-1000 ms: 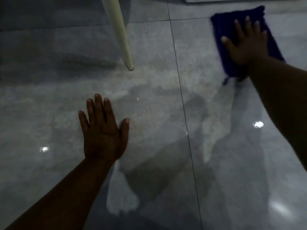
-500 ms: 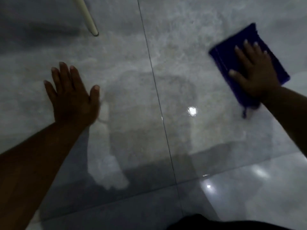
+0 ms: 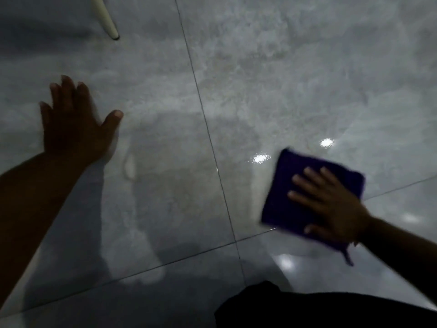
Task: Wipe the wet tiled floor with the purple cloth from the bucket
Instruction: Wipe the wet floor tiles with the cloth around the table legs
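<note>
A folded purple cloth [image 3: 283, 200] lies flat on the grey tiled floor [image 3: 260, 79] at the lower right. My right hand [image 3: 331, 204] presses on top of it with fingers spread. My left hand [image 3: 73, 129] rests on the floor at the left, palm down, fingers apart, holding nothing. The tiles look glossy, with bright light reflections near the cloth. No bucket is in view.
A cream furniture leg [image 3: 106, 20] stands on the floor at the top left. Dark grout lines [image 3: 208, 129] cross between my hands. Dark clothing [image 3: 307, 308] fills the bottom right edge.
My right hand has dragged the cloth toward me, from far right to near right. The view has shifted with it. My left hand stays planted on the floor.
</note>
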`<state>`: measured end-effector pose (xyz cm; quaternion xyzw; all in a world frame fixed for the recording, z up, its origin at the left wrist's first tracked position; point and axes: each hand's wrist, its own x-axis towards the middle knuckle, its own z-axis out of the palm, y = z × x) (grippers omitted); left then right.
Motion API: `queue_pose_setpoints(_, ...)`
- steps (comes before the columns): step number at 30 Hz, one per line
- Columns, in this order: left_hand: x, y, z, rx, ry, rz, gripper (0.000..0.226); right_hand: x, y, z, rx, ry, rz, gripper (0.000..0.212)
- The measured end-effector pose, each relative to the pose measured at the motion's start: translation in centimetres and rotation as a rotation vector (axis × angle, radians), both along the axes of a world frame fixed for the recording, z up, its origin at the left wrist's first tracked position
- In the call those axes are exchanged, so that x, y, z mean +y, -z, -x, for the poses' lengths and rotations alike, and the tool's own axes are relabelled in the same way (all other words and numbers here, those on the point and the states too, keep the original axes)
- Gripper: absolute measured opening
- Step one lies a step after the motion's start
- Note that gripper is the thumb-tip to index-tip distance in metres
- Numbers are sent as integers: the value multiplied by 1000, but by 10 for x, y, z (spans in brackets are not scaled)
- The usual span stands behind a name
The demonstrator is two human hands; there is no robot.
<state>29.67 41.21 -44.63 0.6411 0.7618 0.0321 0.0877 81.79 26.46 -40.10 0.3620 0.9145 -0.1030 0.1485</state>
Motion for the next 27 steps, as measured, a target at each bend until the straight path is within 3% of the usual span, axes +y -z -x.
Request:
queue_pose_setpoints(3, -27, -8, -11, -57, -13, -57, 84, 75, -6, -21, 12, 310, -99, 79)
queue_pose_setpoints(5, -58, -11, -22, -106, 5, -84, 82, 125, -5, 23, 30, 470, -94, 81)
queue_pose_setpoints(7, -88, -12, -32, -117, 35, -77, 78, 151, 2, 79, 84, 497, -162, 82)
queue_pose_setpoints(9, -108, -13, -33, -143, 32, -84, 74, 142, 10, 139, 127, 305, -171, 80)
queue_pose_setpoints(12, -129, -17, -10, -195, -26, -142, 69, 56, 27, 192, 266, -233, -82, 73)
queue_pose_setpoints(16, -155, -18, 45, -149, -85, -170, 67, 9, 18, 129, 168, -649, 6, 75)
queue_pose_setpoints(18, -172, -17, 70, -135, -89, -147, 68, 54, 11, 89, 95, -594, -22, 79)
queue_pose_setpoints(20, -194, -17, 90, -128, -109, -123, 70, 124, 4, 88, 48, -366, -49, 82)
queue_pose_setpoints(23, -224, -14, 107, -85, -109, -72, 70, 206, 5, 181, 20, -54, -135, 79)
queue_pose_setpoints(27, -241, -15, 121, -59, -134, -89, 68, 188, 11, 354, 107, -335, -184, 84)
